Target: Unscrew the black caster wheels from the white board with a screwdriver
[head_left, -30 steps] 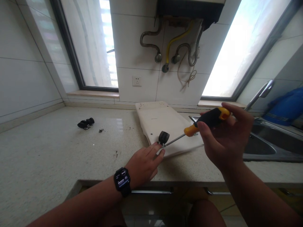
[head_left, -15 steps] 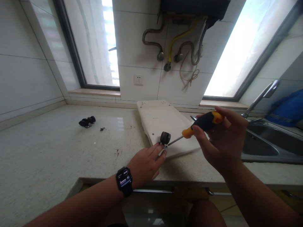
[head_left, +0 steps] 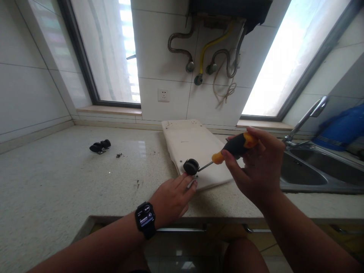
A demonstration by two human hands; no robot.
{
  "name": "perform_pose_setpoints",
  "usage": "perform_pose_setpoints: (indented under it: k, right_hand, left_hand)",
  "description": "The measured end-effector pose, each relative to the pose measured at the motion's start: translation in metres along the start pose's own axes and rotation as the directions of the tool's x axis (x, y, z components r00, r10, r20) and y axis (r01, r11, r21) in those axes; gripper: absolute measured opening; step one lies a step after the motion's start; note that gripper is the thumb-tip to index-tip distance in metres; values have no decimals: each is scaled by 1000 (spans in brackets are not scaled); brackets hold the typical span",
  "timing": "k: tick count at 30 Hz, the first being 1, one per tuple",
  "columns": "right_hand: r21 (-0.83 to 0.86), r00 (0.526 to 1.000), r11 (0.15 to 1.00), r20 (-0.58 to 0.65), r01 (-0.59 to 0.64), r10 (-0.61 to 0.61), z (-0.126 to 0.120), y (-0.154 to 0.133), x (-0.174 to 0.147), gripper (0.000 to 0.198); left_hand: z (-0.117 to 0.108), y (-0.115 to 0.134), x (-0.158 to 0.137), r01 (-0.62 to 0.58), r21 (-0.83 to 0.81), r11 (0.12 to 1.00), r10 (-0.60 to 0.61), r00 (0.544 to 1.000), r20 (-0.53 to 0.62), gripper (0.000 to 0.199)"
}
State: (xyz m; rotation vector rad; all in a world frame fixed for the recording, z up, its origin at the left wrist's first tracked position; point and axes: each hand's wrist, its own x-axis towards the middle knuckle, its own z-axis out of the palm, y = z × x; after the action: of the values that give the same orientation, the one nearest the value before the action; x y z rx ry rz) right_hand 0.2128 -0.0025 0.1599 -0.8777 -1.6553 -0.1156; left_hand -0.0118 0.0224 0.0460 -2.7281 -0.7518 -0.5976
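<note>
In the head view my right hand (head_left: 261, 163) is closed around the yellow-and-black handle of a screwdriver (head_left: 231, 148). Its metal shaft slants down to the left, with the tip beside a black caster wheel (head_left: 191, 167). The caster stands on the near end of a cream-coloured board (head_left: 196, 142) lying on the counter. My left hand (head_left: 172, 195), with a watch on the wrist, holds the caster at its base with the fingertips. Part of the caster's mounting plate is hidden by these fingers.
Two loose black casters (head_left: 99, 146) and a few small screws (head_left: 119, 155) lie on the speckled counter (head_left: 119, 201) to the left. A double sink (head_left: 304, 170) with a tap (head_left: 307, 117) is at the right. Hoses and a socket (head_left: 163, 95) are on the wall.
The caster wheel has swivelled and now shows its round side more. The screwdriver tip has shifted up from the mounting plate to beside the wheel. My left hand stays at the caster's base.
</note>
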Motion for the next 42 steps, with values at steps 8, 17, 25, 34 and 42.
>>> perform_pose_setpoints:
  k: [8, 17, 25, 34, 42]
  right_hand:
    - [18, 999, 1000, 51, -14, 13, 2, 8, -2, 67]
    - [-18, 998, 1000, 58, -19, 20, 5, 10, 5, 66]
    - [-206, 996, 978, 70, -39, 55, 6, 2, 19, 60]
    - [-372, 994, 927, 74, -47, 80, 5, 0, 26, 62]
    - [-150, 972, 985, 207, -84, 114, -6, -11, 19, 59]
  left_hand:
    - [1, 0, 0, 9, -4, 1000, -9, 1000, 9, 62]
    - [0, -1, 0, 8, -3, 1000, -8, 1000, -9, 62]
    - [4, 0, -2, 24, -4, 1000, -24, 1000, -7, 64]
    - [15, -2, -8, 17, 14, 1000, -17, 1000, -8, 69]
    - [25, -5, -11, 4, 0, 1000, -4, 997, -83, 69]
